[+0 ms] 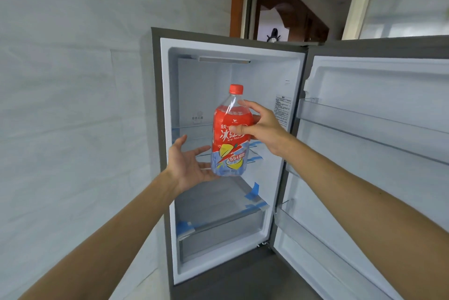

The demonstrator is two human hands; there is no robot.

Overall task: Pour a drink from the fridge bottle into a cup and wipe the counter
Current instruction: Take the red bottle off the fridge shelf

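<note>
A person's right hand (263,127) clasps the shoulder of a red-capped ice tea bottle (229,134), fingers wrapped around its upper label, holding it upright in front of an open fridge (233,49). The left hand (188,166), palm open and fingers spread, cups the bottle's base from the left. The fridge door (379,129) stands open at right.
</note>
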